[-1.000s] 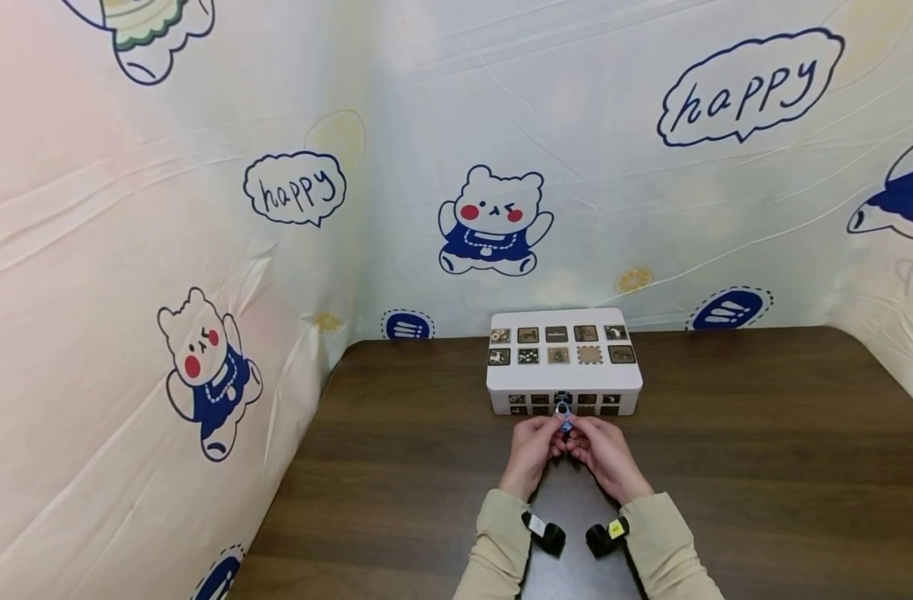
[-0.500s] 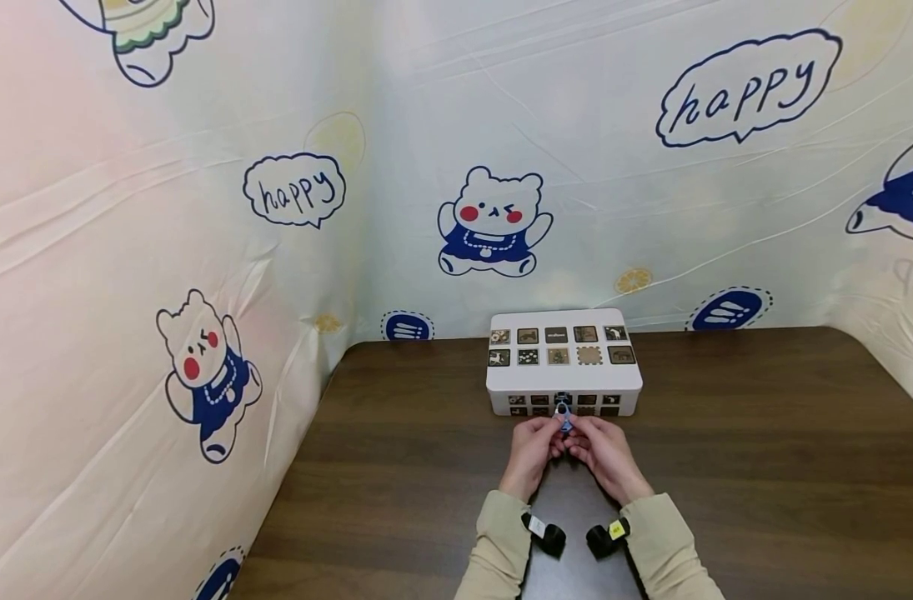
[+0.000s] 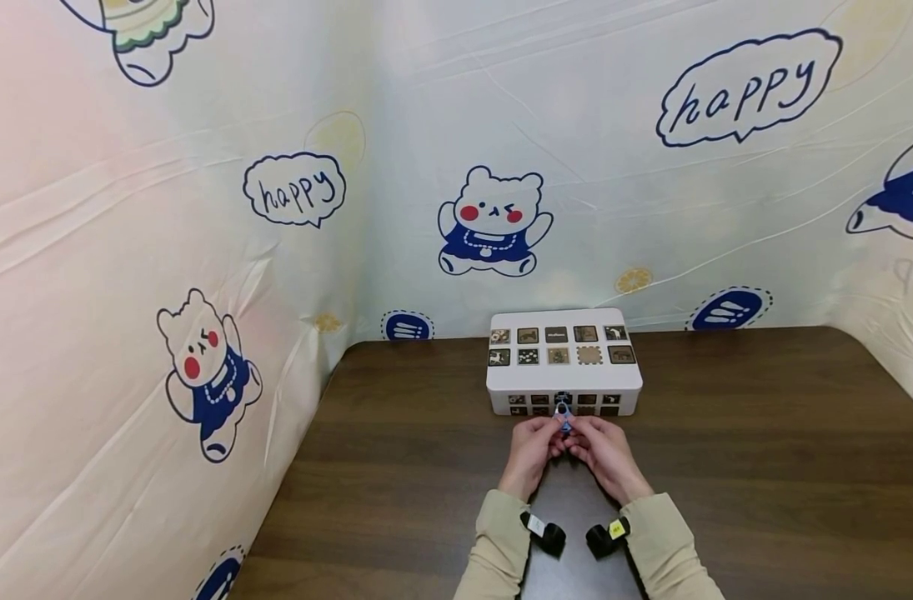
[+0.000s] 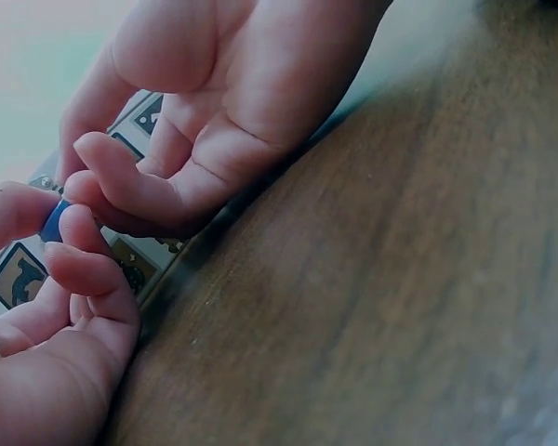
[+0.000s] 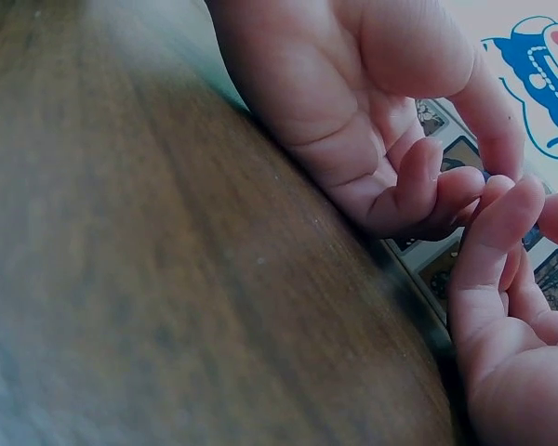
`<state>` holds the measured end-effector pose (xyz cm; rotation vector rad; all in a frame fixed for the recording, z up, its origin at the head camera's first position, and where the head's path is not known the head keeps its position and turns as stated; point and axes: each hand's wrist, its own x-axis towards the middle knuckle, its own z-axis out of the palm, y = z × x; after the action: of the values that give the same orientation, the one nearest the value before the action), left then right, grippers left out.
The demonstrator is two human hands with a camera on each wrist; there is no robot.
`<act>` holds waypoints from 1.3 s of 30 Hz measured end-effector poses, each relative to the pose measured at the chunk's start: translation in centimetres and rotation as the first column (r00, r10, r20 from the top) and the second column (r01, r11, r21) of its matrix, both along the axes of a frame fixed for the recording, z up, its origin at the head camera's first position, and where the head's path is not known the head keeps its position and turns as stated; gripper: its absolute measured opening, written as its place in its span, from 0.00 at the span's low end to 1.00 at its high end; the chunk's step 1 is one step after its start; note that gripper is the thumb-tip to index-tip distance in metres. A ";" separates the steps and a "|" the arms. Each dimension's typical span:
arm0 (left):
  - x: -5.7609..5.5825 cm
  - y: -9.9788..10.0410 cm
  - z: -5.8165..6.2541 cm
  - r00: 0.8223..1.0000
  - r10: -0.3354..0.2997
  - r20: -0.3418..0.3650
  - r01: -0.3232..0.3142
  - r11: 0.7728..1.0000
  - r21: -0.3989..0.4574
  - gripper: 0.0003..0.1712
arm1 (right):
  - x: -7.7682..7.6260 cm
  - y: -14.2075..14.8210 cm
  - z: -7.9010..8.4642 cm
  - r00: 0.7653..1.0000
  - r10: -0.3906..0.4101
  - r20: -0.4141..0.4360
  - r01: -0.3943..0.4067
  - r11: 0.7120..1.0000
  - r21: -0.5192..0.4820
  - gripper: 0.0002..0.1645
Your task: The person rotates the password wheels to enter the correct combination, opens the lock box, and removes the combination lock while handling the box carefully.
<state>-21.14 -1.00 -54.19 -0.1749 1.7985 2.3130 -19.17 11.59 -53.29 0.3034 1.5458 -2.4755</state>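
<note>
A small blue padlock (image 3: 564, 423) with a looped top is at the front latch (image 3: 563, 397) of a white box (image 3: 561, 380) printed with little dark pictures. My left hand (image 3: 529, 454) pinches the padlock from the left, thumb on top and fingers curled beneath. From the right, my right hand (image 3: 608, 458) pinches it the same way. The hands meet around it, close in front of the box. In the left wrist view, a bit of the blue padlock (image 4: 53, 221) shows between the fingertips, which hide most of it. The box lid is down.
The box stands at the back of a dark wooden table (image 3: 396, 475), close to a pale curtain (image 3: 396, 250) with printed bears and "happy" bubbles. The curtain also encloses the left and right sides. Black wrist cameras (image 3: 552, 540) sit on both sleeves.
Both hands stay at the box's front with the padlock between their fingers, with only very slight finger shifts. The box has not moved.
</note>
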 end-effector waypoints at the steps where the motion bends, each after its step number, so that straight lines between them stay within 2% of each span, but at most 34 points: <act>1: 0.0 0.0 0.0 1.000 0.000 0.000 0.000 1.000 0.007 0.10 | 0.0 0.0 0.0 1.000 0.001 0.001 -0.001 1.000 0.003 0.12; 3: -0.1 0.0 -0.2 1.000 -0.006 0.009 0.005 1.000 0.018 0.09 | 0.0 0.0 -0.1 1.000 0.006 0.003 -0.006 1.000 0.011 0.13; 6: 0.2 -0.2 0.5 1.000 -0.021 0.012 0.020 1.000 0.015 0.07 | 0.0 0.0 -0.1 1.000 0.008 0.005 -0.009 1.000 0.025 0.15; 10: 0.2 -0.3 0.6 0.999 -0.034 0.013 0.034 0.999 0.017 0.06 | 0.0 -0.1 0.0 1.000 -0.002 0.010 0.002 1.000 0.028 0.14; 13: -0.2 -0.2 -0.2 1.000 -0.027 0.015 0.027 0.999 0.038 0.06 | 0.0 -0.1 0.1 1.000 -0.011 0.014 0.011 1.000 0.021 0.11; 21: 0.0 -0.1 -0.1 1.000 -0.013 0.009 0.012 0.999 0.046 0.07 | 0.1 -0.2 0.3 1.000 -0.016 0.018 0.015 1.000 0.022 0.10; 25: -0.1 -0.1 -0.2 1.000 -0.004 0.014 0.004 0.999 0.049 0.10 | 0.1 -0.2 0.4 1.000 -0.015 0.021 0.015 1.000 0.020 0.09; 34: -0.1 -0.3 -0.1 0.996 0.006 0.094 -0.012 0.997 0.071 0.17 | 0.1 -0.2 0.3 0.999 -0.015 0.030 0.014 1.000 0.021 0.09; 39: -0.1 -0.3 0.1 0.995 -0.005 0.095 -0.001 0.998 0.063 0.18 | 0.0 -0.1 0.3 0.999 -0.017 0.032 0.017 1.000 0.021 0.10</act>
<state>-21.27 -1.28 -54.11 -0.2682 1.6778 2.3153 -19.17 11.45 -52.99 0.3598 1.5639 -2.4560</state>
